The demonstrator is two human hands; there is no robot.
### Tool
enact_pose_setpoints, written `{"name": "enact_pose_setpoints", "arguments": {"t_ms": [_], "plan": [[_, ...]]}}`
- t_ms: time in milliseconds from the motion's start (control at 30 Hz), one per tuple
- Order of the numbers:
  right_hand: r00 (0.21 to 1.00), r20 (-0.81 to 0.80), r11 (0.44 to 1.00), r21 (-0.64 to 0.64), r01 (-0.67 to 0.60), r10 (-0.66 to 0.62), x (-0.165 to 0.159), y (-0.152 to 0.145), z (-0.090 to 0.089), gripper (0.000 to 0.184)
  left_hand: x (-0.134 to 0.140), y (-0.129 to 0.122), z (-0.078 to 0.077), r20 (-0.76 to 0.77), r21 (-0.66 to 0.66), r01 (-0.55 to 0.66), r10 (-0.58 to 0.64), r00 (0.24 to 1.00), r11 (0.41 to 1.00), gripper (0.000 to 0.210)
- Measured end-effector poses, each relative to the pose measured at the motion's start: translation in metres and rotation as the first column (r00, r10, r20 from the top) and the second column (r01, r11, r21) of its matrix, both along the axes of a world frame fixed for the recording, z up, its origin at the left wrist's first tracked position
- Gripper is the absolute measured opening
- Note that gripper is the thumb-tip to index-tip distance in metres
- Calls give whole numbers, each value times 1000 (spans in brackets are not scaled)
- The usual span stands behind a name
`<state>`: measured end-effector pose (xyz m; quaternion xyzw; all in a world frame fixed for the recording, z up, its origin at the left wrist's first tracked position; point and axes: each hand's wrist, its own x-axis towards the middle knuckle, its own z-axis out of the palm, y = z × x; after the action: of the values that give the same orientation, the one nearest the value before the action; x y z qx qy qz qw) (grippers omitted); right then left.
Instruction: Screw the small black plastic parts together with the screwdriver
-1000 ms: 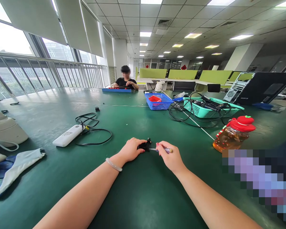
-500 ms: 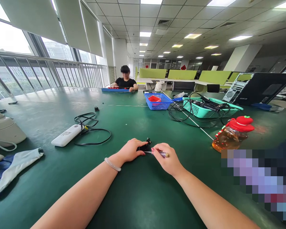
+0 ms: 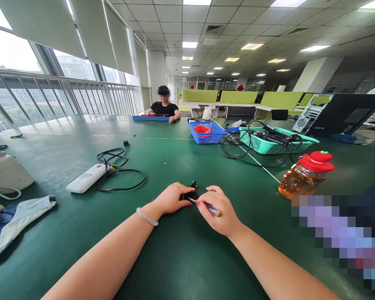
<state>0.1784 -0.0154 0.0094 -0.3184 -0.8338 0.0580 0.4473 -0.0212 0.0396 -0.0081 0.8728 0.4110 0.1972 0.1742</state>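
Clock positions refer to the small black part point(image 3: 192, 194). At 9 o'clock, a white rectangular power bank point(image 3: 86, 179) lies on the green smooth-topped counter point(image 3: 162, 158). Centre: the left of the two hands point(image 3: 172, 198) grasps the small black part between thumb and fingers at counter level. The right hand point(image 3: 221, 210) grips a slim metal-shafted tool with a translucent handle point(image 3: 213, 209), shaft directed toward 10 o'clock, tip at the part; contact cannot be determined. At 3 o'clock stands a clear bottle with a red lid point(image 3: 304, 177).

Head-worn view, facing forward and down, close above a green table point(image 3: 187, 258)
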Motion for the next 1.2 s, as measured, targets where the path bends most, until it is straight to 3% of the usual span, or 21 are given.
{"name": "enact_pose_setpoints", "arguments": {"t_ms": [133,333,633,800,933,1033,1200], "plan": [[989,-84,991,51,123,-118,3,4,-2,23,2,-1,0,13,10,-17,17,1000,1000,49],[964,-114,966,-127,224,-239,4,10,-5,33,2,0,-1,2,35,-40,40,999,999,44],[972,-78,916,-357,181,-223,3,12,-3,38,0,-5,2,69,105,-23,15,998,994,36],[975,-138,922,-372,111,-173,6,13,-6,33,1,-6,3,95,196,-60,42,995,979,36],[924,-293,918,-376,126,-247,10,14,-8,33,3,-2,0,71,255,-228,217,974,940,38],[904,-310,901,-405,154,-294,11,19,-10,32,3,1,-3,37,268,-370,374,927,890,40],[908,-261,861,-478,173,-327,16,33,-20,28,1,-1,-5,-126,273,-434,479,869,859,42]]}}
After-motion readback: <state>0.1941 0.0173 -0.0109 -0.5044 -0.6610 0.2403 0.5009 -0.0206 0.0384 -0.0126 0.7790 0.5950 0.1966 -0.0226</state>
